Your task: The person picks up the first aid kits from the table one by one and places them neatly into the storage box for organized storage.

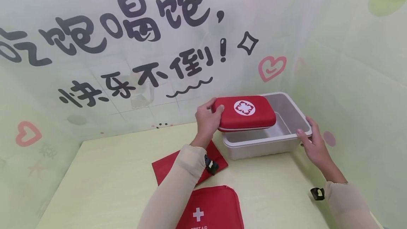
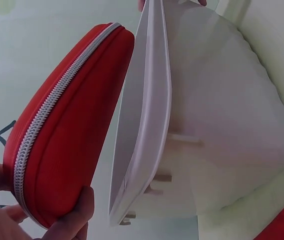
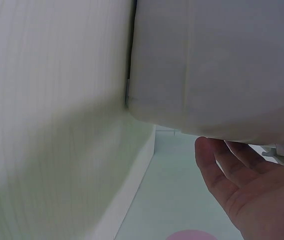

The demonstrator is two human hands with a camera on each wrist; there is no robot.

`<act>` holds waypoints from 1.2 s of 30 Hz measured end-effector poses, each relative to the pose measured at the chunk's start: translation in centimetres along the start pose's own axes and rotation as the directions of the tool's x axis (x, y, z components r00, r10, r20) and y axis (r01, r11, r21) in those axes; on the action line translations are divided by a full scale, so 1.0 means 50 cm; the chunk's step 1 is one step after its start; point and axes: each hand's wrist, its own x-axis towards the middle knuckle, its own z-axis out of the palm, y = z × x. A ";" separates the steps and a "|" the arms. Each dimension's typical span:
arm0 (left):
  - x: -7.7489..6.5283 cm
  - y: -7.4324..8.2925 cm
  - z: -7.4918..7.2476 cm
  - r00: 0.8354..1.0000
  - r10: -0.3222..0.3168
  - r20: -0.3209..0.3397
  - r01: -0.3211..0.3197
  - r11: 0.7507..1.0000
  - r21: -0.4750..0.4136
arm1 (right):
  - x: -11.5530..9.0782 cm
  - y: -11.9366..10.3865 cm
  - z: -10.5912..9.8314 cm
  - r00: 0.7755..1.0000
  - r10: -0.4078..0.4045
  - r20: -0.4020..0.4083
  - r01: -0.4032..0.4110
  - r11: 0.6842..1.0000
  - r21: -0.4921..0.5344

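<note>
My left hand (image 1: 208,117) grips the left end of a red zippered first-aid case (image 1: 229,116), marked with a white cross emblem on top. The case is held over the opening of a light grey plastic bin (image 1: 260,149). In the left wrist view, the silver zipper of the case (image 2: 82,125) faces the camera, apart from the bin's rim (image 2: 154,100). At the bin's right end, my right hand (image 1: 313,146) holds the rim, thumb on top. The right wrist view shows its fingers (image 3: 209,160) against the bin's outer side.
A red first-aid pouch (image 1: 216,204) with a white cross lies at the front of the pale yellow table (image 1: 111,172). Behind it lies a flat red piece (image 1: 165,165), partly under my left forearm. Printed walls (image 1: 359,91) stand behind and to the right.
</note>
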 end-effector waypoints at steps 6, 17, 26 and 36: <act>0.001 -0.002 0.015 1.000 0.017 -0.001 -0.017 1.000 0.007 | 0.002 0.000 0.001 1.000 0.007 -0.014 -0.007 1.000 0.002; 0.007 -0.009 0.049 0.999 0.045 -0.006 -0.044 0.995 0.088 | 0.000 -0.007 0.001 1.000 0.019 -0.006 -0.019 1.000 -0.011; 0.002 -0.006 0.072 0.999 0.035 0.001 -0.035 0.992 0.124 | -0.002 -0.008 -0.001 1.000 0.018 -0.009 -0.018 1.000 -0.008; -0.011 -0.010 0.107 0.998 0.059 0.019 -0.062 0.985 0.161 | -0.001 0.001 -0.001 1.000 0.021 -0.012 -0.021 1.000 -0.016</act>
